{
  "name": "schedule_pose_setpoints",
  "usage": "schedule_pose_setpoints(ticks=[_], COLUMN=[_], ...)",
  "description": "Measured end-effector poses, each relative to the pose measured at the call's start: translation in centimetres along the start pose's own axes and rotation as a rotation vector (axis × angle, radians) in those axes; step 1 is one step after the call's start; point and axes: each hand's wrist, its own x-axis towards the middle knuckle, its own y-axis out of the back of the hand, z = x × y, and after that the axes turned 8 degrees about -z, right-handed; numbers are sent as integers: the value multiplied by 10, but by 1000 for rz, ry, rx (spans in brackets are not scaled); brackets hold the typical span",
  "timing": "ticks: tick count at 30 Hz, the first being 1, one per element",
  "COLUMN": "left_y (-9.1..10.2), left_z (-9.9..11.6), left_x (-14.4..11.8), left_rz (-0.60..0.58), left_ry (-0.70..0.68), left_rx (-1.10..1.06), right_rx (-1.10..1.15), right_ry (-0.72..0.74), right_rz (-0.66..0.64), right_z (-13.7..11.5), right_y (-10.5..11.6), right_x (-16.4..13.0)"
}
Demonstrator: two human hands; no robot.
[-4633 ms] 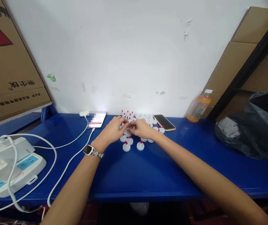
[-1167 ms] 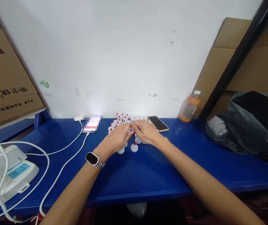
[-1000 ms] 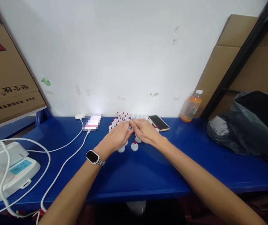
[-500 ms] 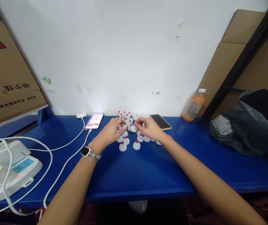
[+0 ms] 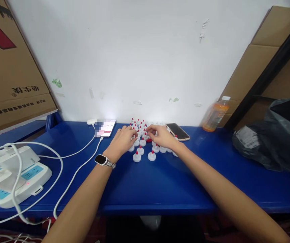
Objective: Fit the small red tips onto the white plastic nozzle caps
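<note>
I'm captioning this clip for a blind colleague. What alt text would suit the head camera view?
Two bare hands, the left hand wearing a watch and the right hand, reach into a cluster of small white caps with red tips on a blue table. A charging phone, a dark phone, an orange drink bottle and a black bag lie nearby.

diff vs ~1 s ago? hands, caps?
Both hands have drawn apart: a second ago they were pressed together over the caps, now the left hand and right hand sit separately on the cluster of white red-tipped caps, uncovering more of them. Whether either grips a cap is unclear. Both phones, orange bottle and power strip unchanged.
</note>
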Motion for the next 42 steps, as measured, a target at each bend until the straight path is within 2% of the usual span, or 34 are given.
schedule_pose_setpoints(ticks=[3,9,14,19,22,25,28,30,32,35,38,42], left_y=[-1,-1,-3,-3,-3,-3,-2,-2,-3,-5,-8,-8], left_z=[-1,5,18,30,30,27,26,27,28,25,19,14], left_x=[0,4,7,8,7,6,4,4,3,4,4,5], left_rz=[24,74,85,51,45,66,143,198,211,115,41,79], left_ry=[-3,-72,-125,-151,-144,-134,-122,-114,-111,-148,-159,-126], left_rx=[-22,-87,-120,-136,-141,-155,-169,-180,-193,-237,-284,-267], right_rx=[-117,-204,-227,-290,-282,-254,-122,111,338,440,315,-150], right_ry=[-90,-187,-214,-256,-270,-263,-196,-128,-39,24,11,-10], right_rz=[43,-66,-22,-25,-34,-18,104,166,113,56,62,31], right_z=[14,32,40,47,49,45,30,16,3,-8,-6,4], right_y=[9,18,21,15,11,12,19,22,22,16,10,3], right_x=[4,13,21,46,60,59,39,21,3,-15,-20,-13])
